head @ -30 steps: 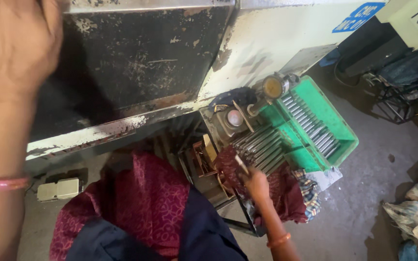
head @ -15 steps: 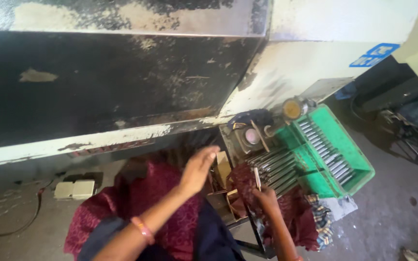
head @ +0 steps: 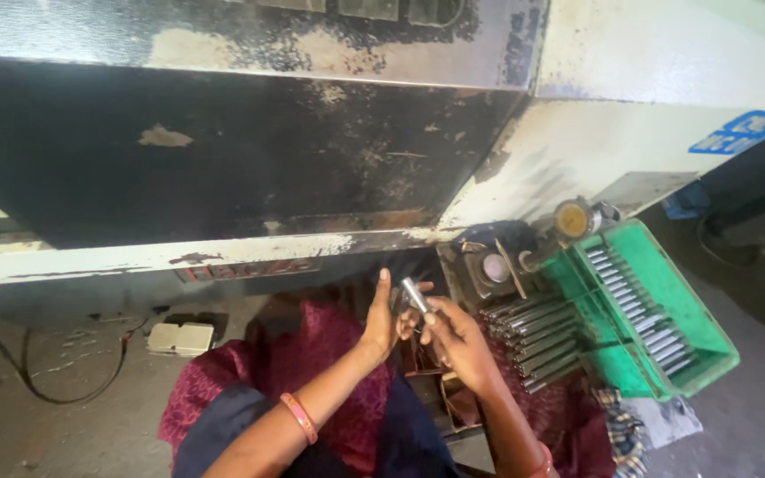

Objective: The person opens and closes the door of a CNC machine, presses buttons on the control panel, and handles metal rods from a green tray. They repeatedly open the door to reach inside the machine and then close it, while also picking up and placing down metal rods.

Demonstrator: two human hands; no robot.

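Hands are meeting in front of us, just above our lap, and between them we are holding a short metal rod (head: pixel 415 295). Our right hand (head: pixel 455 341) is pinching the rod near its lower end with fingers and thumb pressed together around it, so that most of its length is standing clear and tilting up toward the left. Our left hand (head: pixel 381 320) is coming in beside it, palm turned toward the rod and fingers half curled; its fingertips seem to be touching or nearly touching the upper part, though we cannot tell whether they are actually gripping. Holding the piece this way, raised and bare along its length, seems to us a way of turning it and looking it over rather than just carrying it.

The rod is looking smooth and cylindrical, grey and shiny, catching a bright streak of light along one side; its top end is appearing flat-cut. Finer detail is too small for us to make out.

Just to our right, more rods (head: pixel 533 341) of the same kind are lying side by side in a row, within easy reach of the right hand. Beyond them a green plastic crate (head: pixel 710 350) is holding another neat row of pieces. A big, worn machine housing (head: pixel 250 168) in black and cream is looming above everything.
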